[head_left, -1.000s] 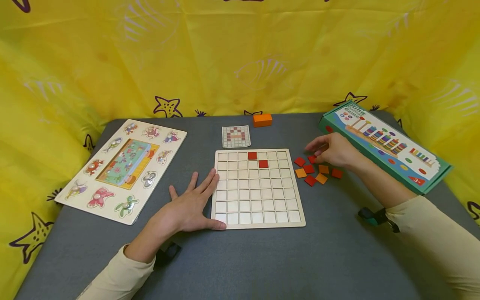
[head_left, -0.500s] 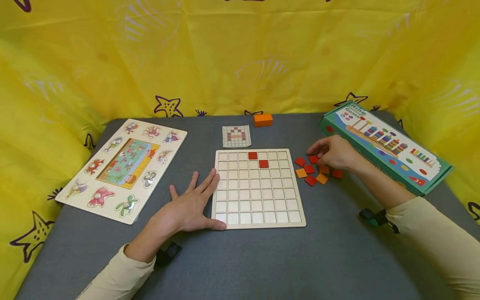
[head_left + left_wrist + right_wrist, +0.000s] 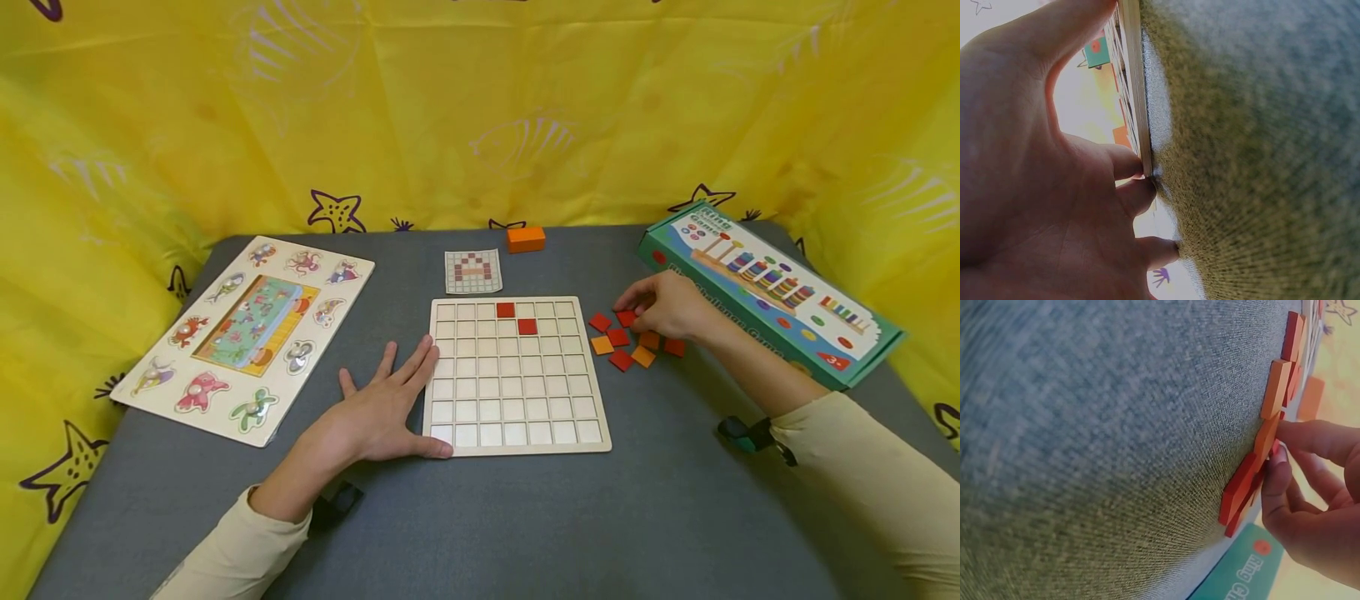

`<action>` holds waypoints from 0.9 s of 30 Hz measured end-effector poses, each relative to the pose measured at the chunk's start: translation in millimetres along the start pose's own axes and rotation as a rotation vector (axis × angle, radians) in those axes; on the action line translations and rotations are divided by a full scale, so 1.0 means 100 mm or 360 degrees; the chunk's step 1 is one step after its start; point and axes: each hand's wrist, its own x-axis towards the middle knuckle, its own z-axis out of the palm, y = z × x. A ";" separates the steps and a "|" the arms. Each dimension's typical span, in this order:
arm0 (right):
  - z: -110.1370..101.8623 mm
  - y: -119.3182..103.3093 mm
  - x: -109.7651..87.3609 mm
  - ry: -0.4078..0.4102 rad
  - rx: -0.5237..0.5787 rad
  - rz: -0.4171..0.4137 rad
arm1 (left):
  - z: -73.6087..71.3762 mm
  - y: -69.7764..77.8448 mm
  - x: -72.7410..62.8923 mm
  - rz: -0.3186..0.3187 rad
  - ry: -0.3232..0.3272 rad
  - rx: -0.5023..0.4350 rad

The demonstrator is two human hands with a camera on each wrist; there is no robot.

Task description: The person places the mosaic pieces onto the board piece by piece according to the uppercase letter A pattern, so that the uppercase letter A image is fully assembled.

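A pale wooden grid board [image 3: 512, 366] lies flat mid-table, with two red square tiles, one [image 3: 506, 310] in its back row and one [image 3: 527, 327] in the row below. My left hand [image 3: 381, 417] is spread at the board's left side, thumb at the front corner, fingertips by the left edge; the left wrist view shows fingers [image 3: 1132, 162] along that edge. Right of the board lie several loose red and orange tiles [image 3: 621, 360]. Over them, my right hand [image 3: 667, 304] has thumb and forefinger pinching a red tile [image 3: 1274, 448], mostly hidden by the fingers.
A small pattern card [image 3: 472, 272] and an orange block [image 3: 525, 240] lie behind the board. On the left is a peg puzzle with sea animals [image 3: 255, 333]. A green game box [image 3: 772, 292] stands behind the right hand. Yellow cloth [image 3: 480, 117] surrounds the table.
My right hand has come slightly down and right onto the tiles, its fingers closing together at a red one. The left hand and the board stay in place.
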 end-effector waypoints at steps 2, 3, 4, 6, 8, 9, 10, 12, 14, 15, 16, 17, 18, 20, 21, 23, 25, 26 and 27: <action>0.00 0.01 0.00 0.0000 -0.0003 -0.0003 | 0.00 0.00 0.00 0.0000 0.0000 -0.0001; 0.00 0.01 -0.01 -0.0002 -0.0004 -0.0009 | 0.00 0.00 0.00 -0.0001 0.0000 -0.0001; 0.00 0.01 -0.01 -0.0001 -0.0007 -0.0018 | 0.00 0.00 0.00 -0.0001 0.0000 -0.0001; 0.00 0.01 -0.02 0.0003 -0.0016 -0.0038 | 0.00 0.00 0.00 -0.0001 0.0001 -0.0001; 0.00 0.00 -0.02 0.0011 -0.0022 -0.0051 | 0.00 0.00 0.00 -0.0003 0.0000 0.0000; 0.00 0.00 -0.03 0.0015 -0.0024 -0.0054 | 0.00 0.00 0.00 -0.0002 0.0000 0.0001; 0.00 0.00 -0.03 0.0019 -0.0027 -0.0056 | 0.00 0.00 0.00 -0.0002 0.0000 0.0001; 0.00 0.00 -0.03 0.0022 -0.0020 -0.0056 | 0.00 0.00 0.00 -0.0001 0.0000 0.0000; -0.01 -0.01 -0.04 0.0025 -0.0007 -0.0055 | 0.00 0.00 0.00 -0.0001 -0.0001 0.0002; -0.01 -0.01 -0.04 0.0026 0.0002 -0.0055 | 0.00 0.01 0.00 -0.0001 0.0000 0.0001; -0.01 -0.01 -0.04 0.0028 0.0009 -0.0058 | 0.00 0.01 0.00 -0.0001 -0.0001 0.0000; 0.00 -0.02 -0.04 0.0031 0.0019 -0.0063 | 0.00 0.01 0.00 -0.0001 -0.0001 0.0000; 0.00 -0.03 -0.04 0.0034 0.0027 -0.0069 | 0.00 0.01 0.00 -0.0002 -0.0002 0.0001; 0.00 -0.05 -0.04 0.0044 0.0042 -0.0076 | 0.00 0.01 0.00 -0.0001 -0.0001 0.0000; 0.00 -0.06 -0.04 0.0049 0.0046 -0.0086 | 0.00 0.01 0.00 0.0000 0.0001 0.0000; 0.01 -0.08 -0.03 0.0053 0.0065 -0.0108 | 0.00 0.01 0.00 0.0001 0.0003 0.0000; 0.03 -0.12 -0.03 0.0059 0.0083 -0.0125 | 0.00 0.01 0.00 0.0000 0.0005 -0.0002; 0.04 -0.13 -0.03 0.0060 0.0089 -0.0135 | 0.00 0.01 0.00 0.0001 0.0006 -0.0004; 0.04 -0.14 -0.02 0.0062 0.0092 -0.0145 | 0.00 0.01 0.00 0.0000 0.0006 -0.0005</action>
